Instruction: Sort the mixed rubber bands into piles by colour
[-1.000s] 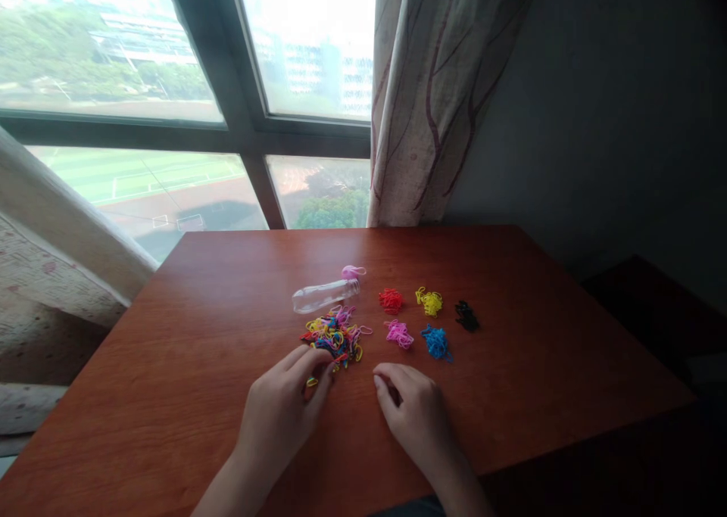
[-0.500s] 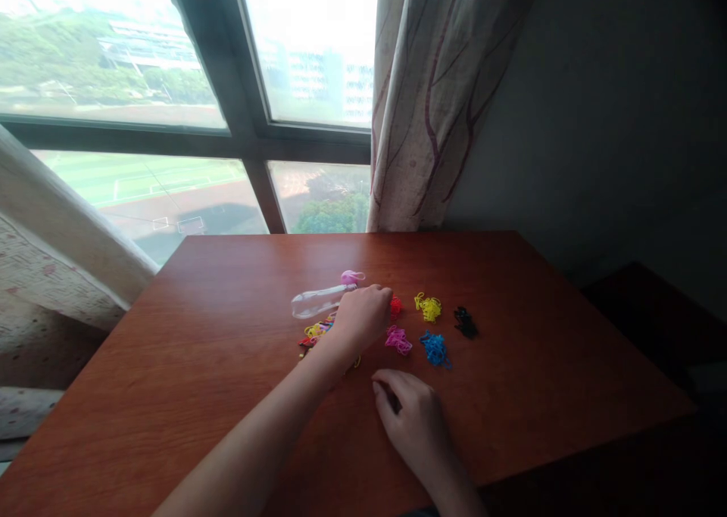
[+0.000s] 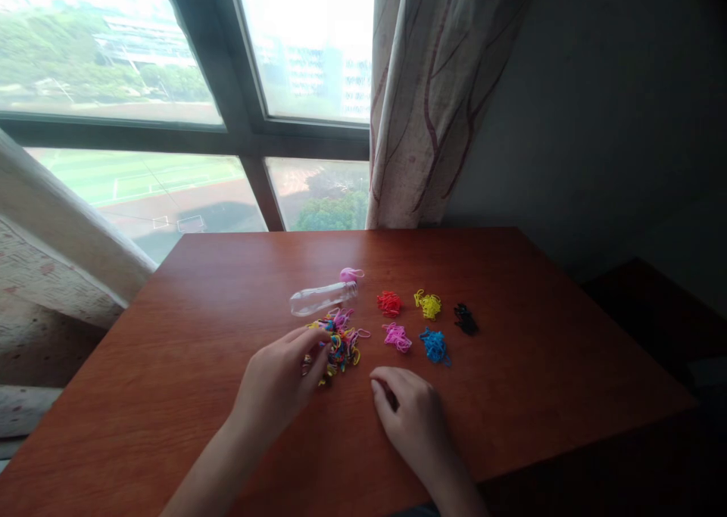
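Observation:
My left hand is over the near left side of a mixed pile of small coloured rubber bands. Its thumb and index finger come together in a pinch at the bands; what lies between the tips is too small to make out. My right hand rests on the table, loosely curled, thumb against index finger, with nothing seen in it. Sorted heaps of bands lie to the right of the mixed pile: red, yellow, black, pink and blue.
Behind the mixed pile, a clear plastic bottle-shaped container lies on its side, with a pink cap or loop near its end. The brown wooden table reaches to the window. Curtains hang on both sides.
My left hand has moved back and left from the red heap to the mixed pile, uncovering the red bands and much of the pile. My right hand has stayed in place.

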Tool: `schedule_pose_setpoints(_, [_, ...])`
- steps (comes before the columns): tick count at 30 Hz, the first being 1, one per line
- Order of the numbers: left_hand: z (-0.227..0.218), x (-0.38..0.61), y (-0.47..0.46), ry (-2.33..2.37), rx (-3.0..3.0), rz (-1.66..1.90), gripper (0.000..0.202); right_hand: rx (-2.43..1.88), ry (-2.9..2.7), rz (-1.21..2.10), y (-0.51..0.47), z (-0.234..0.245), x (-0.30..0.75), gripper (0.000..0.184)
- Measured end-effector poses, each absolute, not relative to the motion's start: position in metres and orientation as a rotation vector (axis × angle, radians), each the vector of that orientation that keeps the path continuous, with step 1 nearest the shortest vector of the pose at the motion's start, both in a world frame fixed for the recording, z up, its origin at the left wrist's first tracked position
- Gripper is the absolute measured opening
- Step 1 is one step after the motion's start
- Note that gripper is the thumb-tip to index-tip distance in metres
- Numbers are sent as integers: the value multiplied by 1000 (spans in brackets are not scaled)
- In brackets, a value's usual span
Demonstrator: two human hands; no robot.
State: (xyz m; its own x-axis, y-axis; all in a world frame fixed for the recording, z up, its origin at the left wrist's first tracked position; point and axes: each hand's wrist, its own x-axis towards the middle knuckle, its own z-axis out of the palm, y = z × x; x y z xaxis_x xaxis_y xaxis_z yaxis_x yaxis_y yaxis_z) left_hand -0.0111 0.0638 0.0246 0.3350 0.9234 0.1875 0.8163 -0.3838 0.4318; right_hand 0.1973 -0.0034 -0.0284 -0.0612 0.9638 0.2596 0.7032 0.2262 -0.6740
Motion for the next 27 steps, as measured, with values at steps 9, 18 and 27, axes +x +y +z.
schedule_pose_setpoints(9, [-5,-46,17,1657,2295,607,19,-1556,-1841,441,-3,-30,197,19])
schedule_pose_setpoints(18, [-14,-30,8,1702,2372,599,17,-1553,-1863,405,-3,-33,198,18])
schedule_pose_setpoints(27, [-18,-17,5,1547,2440,643,18,-1561,-1874,398,-4,-32,198,19])
